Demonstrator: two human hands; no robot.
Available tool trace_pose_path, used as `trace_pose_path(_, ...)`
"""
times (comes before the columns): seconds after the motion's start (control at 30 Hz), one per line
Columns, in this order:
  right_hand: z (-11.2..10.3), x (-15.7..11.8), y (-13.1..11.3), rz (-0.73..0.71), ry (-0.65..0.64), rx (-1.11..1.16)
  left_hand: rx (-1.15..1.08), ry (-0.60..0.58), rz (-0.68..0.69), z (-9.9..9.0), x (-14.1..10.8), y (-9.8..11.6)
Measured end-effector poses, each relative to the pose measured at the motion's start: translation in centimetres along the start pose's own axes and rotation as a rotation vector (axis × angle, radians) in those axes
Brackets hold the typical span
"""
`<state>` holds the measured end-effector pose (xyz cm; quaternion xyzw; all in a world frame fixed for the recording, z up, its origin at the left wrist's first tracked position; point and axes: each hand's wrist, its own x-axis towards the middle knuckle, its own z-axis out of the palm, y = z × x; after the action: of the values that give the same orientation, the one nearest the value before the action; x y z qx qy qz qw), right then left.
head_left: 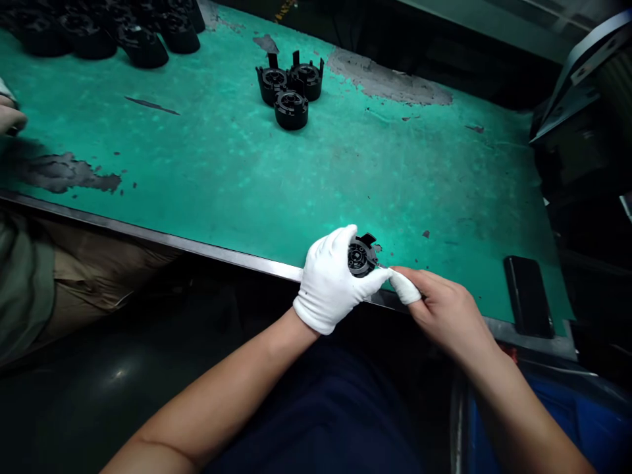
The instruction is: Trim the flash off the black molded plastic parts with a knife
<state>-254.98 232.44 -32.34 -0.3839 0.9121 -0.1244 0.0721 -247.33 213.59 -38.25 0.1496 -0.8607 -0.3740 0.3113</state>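
My left hand (332,276), in a white glove, is wrapped round a round black plastic part (361,255) at the near edge of the green table. The part's ribbed inside faces up, and a tab stands out at its far side. My right hand (444,299) is bare apart from a white covering on the thumb. Its fingers are pinched at the right side of the part, by my left thumb. A thin tip shows between the fingers and the part; what it belongs to is too small to make out.
Three black round parts (291,108) stand together on the green table (222,164) toward the back. Several more (141,46) are grouped at the back left. A phone (528,296) lies at the right edge, above a blue bin (567,415). Another person's hand (10,118) is at far left.
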Motion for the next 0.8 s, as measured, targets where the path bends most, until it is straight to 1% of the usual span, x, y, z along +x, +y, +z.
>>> trace_pose_path(0.07,-0.4,0.3,0.6,-0.013,0.002,0.082,-0.042,-0.135,0.025,-0.9,0.8,-0.5)
trace_pose_path(0.17,-0.8,0.9,1.5,-0.047,-0.028,0.096,-0.09,-0.331,0.078,-2.5,2.3,-1.5)
trace_pose_path(0.27,-1.1,1.9,2.2,-0.111,-0.113,0.045,-0.126,-0.462,0.116,-3.8,3.9,-2.2)
trace_pose_path(0.37,-1.2,3.0,2.9,-0.209,-0.152,-0.008,-0.137,-0.569,0.138,-4.5,5.3,-2.6)
trace_pose_path(0.47,-1.4,4.2,3.3,-0.29,-0.182,-0.065,-0.133,-0.649,0.151,-4.7,6.4,-2.8)
trace_pose_path(0.6,-1.5,5.7,3.4,-0.382,-0.213,-0.105,-0.176,-0.708,0.153,-4.8,7.2,-3.2)
trace_pose_path(0.7,-1.4,6.3,3.2,-0.418,-0.167,-0.165,-0.195,-0.732,0.147,-4.7,7.4,-3.4)
trace_pose_path(0.8,-1.2,6.7,3.0,-0.385,-0.09,-0.229,-0.213,-0.746,0.126,-4.7,7.5,-3.6)
